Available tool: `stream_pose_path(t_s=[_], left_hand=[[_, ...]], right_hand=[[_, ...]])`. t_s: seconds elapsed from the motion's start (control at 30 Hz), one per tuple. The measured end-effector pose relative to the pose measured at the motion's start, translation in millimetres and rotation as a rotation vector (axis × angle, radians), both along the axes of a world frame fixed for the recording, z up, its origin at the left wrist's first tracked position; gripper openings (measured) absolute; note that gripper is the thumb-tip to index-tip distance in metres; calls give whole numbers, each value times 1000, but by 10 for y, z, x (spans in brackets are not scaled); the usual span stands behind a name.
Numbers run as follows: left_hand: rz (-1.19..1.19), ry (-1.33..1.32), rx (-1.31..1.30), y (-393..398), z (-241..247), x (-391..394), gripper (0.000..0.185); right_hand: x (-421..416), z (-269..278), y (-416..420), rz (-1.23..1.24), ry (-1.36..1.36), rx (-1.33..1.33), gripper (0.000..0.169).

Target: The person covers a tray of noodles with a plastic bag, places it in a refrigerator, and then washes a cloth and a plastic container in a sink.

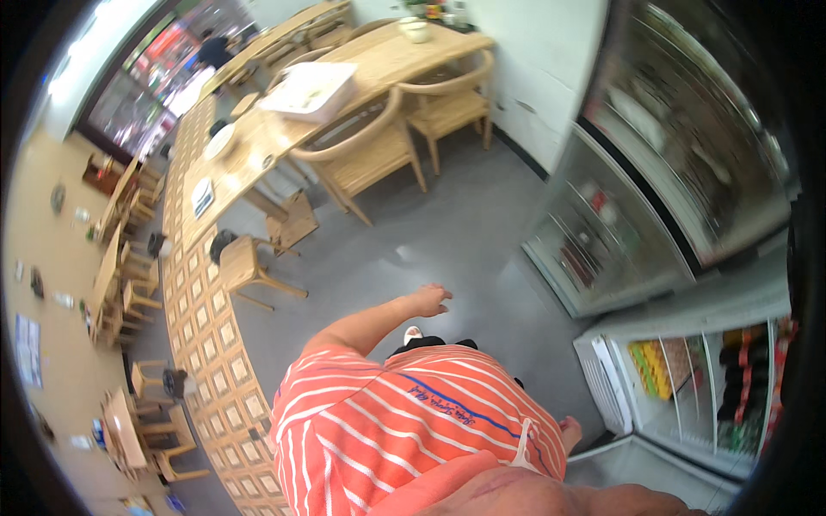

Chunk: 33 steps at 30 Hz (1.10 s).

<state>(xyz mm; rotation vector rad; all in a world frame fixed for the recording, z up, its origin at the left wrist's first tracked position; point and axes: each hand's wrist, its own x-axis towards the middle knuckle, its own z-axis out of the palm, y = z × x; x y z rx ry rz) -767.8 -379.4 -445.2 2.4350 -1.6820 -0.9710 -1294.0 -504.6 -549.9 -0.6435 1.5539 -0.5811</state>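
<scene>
My left hand [431,301] reaches forward over the grey floor, its fingers apart and slightly curled, holding nothing. Low at my right side, my right hand [571,433] shows only in part past the orange striped shirt [413,419]; whether its fingers are closed is hidden. Nearest that hand stands a lit refrigerated cabinet [603,387] with yellow and dark packed goods. One white shoe [413,333] is visible below my left hand.
Glass-door refrigerators [619,219] line the right. A long wooden table [381,61] carries a white tub [313,90], with wooden chairs [368,161] beside it. A stool [242,261] stands left, near patterned floor tiles [213,361]. A person [213,50] is far back.
</scene>
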Motion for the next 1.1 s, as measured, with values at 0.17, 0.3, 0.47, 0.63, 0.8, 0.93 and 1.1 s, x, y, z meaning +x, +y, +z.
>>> stream_pose_path(t_s=[0.17,0.3,0.47,0.63,0.8,0.93,1.1], left_hand=[[541,-51,-102,1901,191,948,41],[946,-3,-161,3005,157,1387,40],[1178,58,-344,3364,343,2002,38],[1307,176,-594,3031,580,3115,39],[1360,262,-813,2780,955,4431,37],[1401,219,-835,2712,1076,5433,39],[1477,348,-861,2501,1298,6522,48]], right_hand=[[1855,241,-531,132,-78,97,4],[3861,798,-186,783,-94,-22,6],[5598,1395,289,1120,-173,-55,9],[6716,1490,208,1229,-131,-84,10],[8045,1310,74,1076,-227,-33,10],[9292,1486,80,938,-326,-21,7],[10575,1794,35,1007,-350,-173,9]])
